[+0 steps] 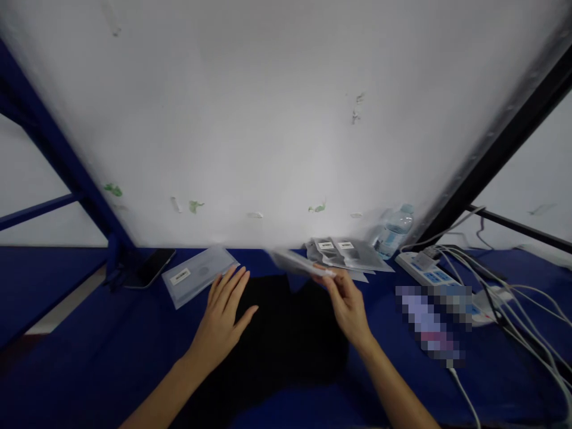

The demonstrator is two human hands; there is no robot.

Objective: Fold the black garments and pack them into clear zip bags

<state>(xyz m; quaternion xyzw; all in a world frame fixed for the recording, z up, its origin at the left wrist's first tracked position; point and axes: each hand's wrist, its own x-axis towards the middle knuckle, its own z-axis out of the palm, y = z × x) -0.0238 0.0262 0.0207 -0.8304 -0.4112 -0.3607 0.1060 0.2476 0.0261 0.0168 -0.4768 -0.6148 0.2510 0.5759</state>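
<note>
A thin greyish plastic packet, blurred by motion, is pinched at its near right edge by my right hand. The packet is tilted and held above the table. My left hand has its fingers stretched out over the edge of a black cloth-like patch, with nothing in it. Just beyond those fingertips lies a translucent plastic bag with a white barcode label. Behind my right hand several similar labelled bags overlap against the wall.
A water bottle stands at the back right. Near it are a white power strip and tangled cables. A pixelated device with a cable lies at the right. A dark phone rests at the left on the blue table.
</note>
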